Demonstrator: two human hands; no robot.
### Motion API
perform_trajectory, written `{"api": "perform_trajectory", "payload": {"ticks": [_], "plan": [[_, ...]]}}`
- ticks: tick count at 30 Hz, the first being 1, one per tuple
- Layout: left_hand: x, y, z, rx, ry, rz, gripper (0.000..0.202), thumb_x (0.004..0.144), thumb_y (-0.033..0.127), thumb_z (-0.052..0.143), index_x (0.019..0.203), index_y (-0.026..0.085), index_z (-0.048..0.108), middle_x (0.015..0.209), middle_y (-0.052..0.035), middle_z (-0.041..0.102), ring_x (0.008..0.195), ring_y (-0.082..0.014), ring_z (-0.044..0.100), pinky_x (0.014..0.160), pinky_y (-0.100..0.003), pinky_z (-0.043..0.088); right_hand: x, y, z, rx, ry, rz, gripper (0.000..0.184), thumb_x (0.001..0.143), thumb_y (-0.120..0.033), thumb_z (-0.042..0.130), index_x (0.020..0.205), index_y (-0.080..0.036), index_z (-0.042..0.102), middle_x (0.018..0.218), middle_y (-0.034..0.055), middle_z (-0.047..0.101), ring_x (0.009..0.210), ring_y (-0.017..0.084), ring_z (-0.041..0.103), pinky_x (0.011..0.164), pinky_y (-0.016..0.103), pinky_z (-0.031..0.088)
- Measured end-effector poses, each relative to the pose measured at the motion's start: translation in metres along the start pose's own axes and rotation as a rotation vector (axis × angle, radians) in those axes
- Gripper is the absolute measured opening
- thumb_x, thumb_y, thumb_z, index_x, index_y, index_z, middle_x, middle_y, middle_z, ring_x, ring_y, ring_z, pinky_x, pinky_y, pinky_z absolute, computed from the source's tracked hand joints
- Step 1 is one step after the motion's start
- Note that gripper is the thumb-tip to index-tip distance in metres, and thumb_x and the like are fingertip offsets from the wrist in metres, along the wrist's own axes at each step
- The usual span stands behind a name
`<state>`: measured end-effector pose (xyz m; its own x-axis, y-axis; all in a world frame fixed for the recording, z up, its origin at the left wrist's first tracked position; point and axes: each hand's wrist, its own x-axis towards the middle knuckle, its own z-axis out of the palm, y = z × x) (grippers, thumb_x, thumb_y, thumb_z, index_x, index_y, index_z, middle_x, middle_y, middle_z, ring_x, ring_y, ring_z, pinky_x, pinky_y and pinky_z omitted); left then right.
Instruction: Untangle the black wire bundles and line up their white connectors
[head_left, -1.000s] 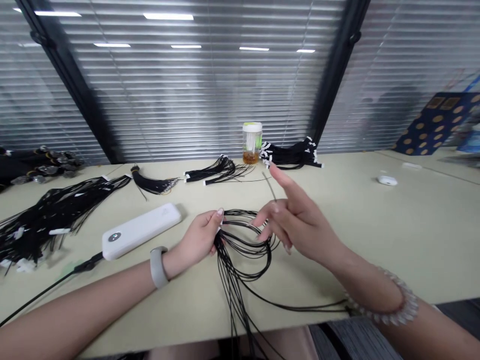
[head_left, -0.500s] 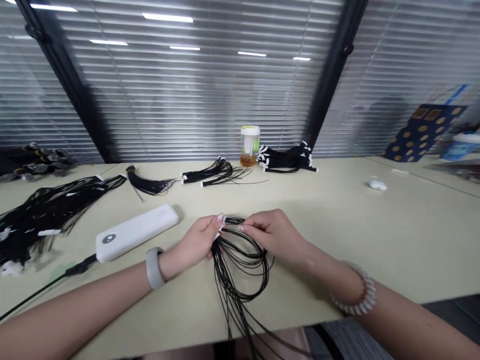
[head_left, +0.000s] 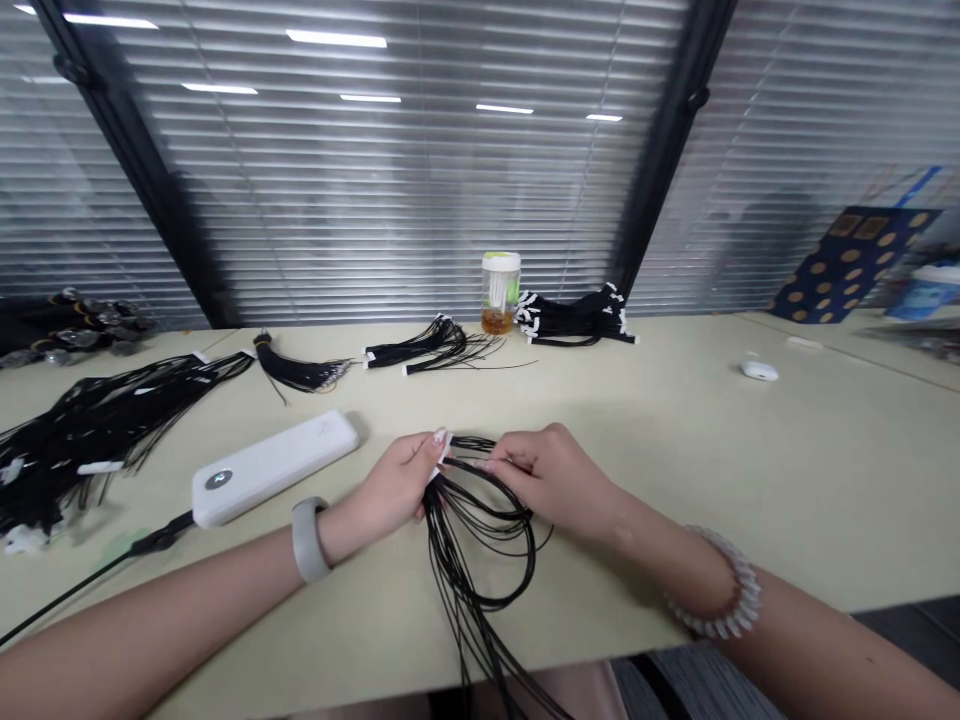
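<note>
A bundle of thin black cords (head_left: 480, 530) lies looped on the pale table (head_left: 750, 470) and trails off its near edge. My left hand (head_left: 394, 485), with a grey band on the wrist, pinches the bundle's top end by its white tag. My right hand (head_left: 551, 475), wearing a clear coil bracelet, is closed with its fingertips on the cords just right of the left thumb. Both hands rest low over the table, nearly touching.
A white power bank (head_left: 274, 465) with a black cable lies left of my hands. A large heap of black cords (head_left: 97, 420) covers the far left. Smaller cord bundles (head_left: 431, 345) and a tagged stack (head_left: 577, 315) flank a jar (head_left: 501, 290) by the blinds. A small white object (head_left: 760, 371) lies right.
My right hand, raised with fingers spread a second ago, has dropped and closed on the cords beside my left hand. The left hand has kept its pinch.
</note>
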<state>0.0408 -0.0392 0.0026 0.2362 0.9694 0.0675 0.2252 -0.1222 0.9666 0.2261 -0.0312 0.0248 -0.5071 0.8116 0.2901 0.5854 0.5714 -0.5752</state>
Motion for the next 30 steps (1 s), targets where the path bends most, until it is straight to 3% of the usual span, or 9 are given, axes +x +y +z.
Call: {"api": "perform_trajectory", "payload": {"ticks": [9, 17, 24, 30], "plan": [[0.0, 0.0, 0.001, 0.012, -0.002, -0.018, 0.042, 0.084, 0.052, 0.037, 0.061, 0.018, 0.044, 0.042, 0.0053, 0.041, 0.033, -0.0067, 0.035, 0.032, -0.018, 0.028, 0.001, -0.001, 0.004, -0.092, 0.07, 0.001, 0.026, 0.083, -0.027, 0.047, 0.066, -0.016, 0.063, 0.047, -0.0038, 0.049, 0.045, 0.006, 0.037, 0.049, 0.02, 0.028], [0.0, -0.001, 0.001, 0.027, -0.002, -0.002, 0.044, 0.084, 0.053, 0.036, 0.06, 0.017, 0.045, 0.043, 0.0053, 0.041, 0.033, -0.0066, 0.035, 0.032, -0.018, 0.029, 0.0, 0.002, 0.006, -0.237, 0.059, -0.091, 0.025, 0.084, -0.023, 0.045, 0.073, -0.016, 0.066, 0.061, 0.0013, 0.063, 0.05, 0.008, 0.047, 0.053, 0.021, 0.032], [0.002, -0.004, 0.001, 0.054, -0.03, -0.003, 0.044, 0.085, 0.053, 0.034, 0.06, 0.017, 0.043, 0.043, 0.0061, 0.039, 0.03, -0.0065, 0.035, 0.029, -0.018, 0.029, 0.0, 0.001, 0.009, -0.299, 0.055, -0.173, 0.033, 0.09, -0.032, 0.04, 0.072, -0.017, 0.064, 0.06, 0.0006, 0.061, 0.05, 0.008, 0.045, 0.053, 0.021, 0.03], [0.003, -0.007, -0.001, 0.098, -0.062, 0.004, 0.043, 0.083, 0.055, 0.036, 0.063, 0.017, 0.044, 0.045, 0.0063, 0.04, 0.031, -0.0068, 0.036, 0.029, -0.019, 0.03, 0.002, 0.002, 0.011, -0.355, 0.013, -0.158, 0.034, 0.091, -0.034, 0.039, 0.072, -0.018, 0.062, 0.06, 0.0004, 0.06, 0.053, 0.009, 0.047, 0.054, 0.022, 0.029]]}}
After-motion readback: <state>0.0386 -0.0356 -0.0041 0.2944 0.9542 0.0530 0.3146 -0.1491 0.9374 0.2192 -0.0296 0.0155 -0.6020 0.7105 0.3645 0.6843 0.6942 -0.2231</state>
